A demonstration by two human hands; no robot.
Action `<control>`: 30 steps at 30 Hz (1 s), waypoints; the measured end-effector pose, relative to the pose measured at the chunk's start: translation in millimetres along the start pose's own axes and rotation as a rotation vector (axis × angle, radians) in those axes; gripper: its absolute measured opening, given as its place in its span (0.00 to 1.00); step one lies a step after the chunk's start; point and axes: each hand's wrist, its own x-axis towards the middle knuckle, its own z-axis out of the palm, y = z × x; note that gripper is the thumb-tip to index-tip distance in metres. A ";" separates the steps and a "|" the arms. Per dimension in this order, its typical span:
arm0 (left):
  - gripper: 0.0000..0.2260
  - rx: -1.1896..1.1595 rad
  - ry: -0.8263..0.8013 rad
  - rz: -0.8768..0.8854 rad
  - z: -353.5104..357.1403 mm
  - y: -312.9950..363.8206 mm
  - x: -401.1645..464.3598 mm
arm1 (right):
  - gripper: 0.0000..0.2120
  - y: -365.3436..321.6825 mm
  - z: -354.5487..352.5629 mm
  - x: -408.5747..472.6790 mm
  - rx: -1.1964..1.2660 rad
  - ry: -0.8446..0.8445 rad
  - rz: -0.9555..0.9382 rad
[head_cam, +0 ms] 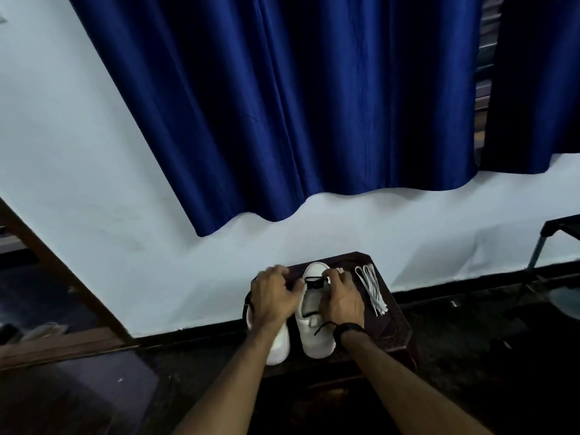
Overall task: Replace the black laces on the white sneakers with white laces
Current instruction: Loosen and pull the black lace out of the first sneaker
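Unlacing the right sneaker [315,328] on the dark worktop [394,328]: right hand [340,301] fingers pinching black lace [314,281] near the toe, left hand [273,296] curled, steadying the left sneaker [279,343]. Next, probably pulling it free of remaining eyelets; white laces [373,288] lying just beside.

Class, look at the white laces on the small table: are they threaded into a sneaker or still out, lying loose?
Out. The white laces lie bunched on the table, right of the right sneaker, touching neither sneaker.
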 end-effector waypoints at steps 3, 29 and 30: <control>0.12 0.135 -0.056 0.105 21.1 -0.3 -16.7 | 0.19 1.0 -6.2 13.5 -0.160 -0.090 -0.145; 0.06 0.273 0.039 -0.014 34.9 2.5 -28.8 | 0.13 -15.2 -25.6 65.2 -0.234 -0.481 -0.337; 0.06 0.278 0.028 -0.017 34.3 2.7 -28.7 | 0.13 -20.0 -30.7 68.5 -0.411 -0.527 -0.437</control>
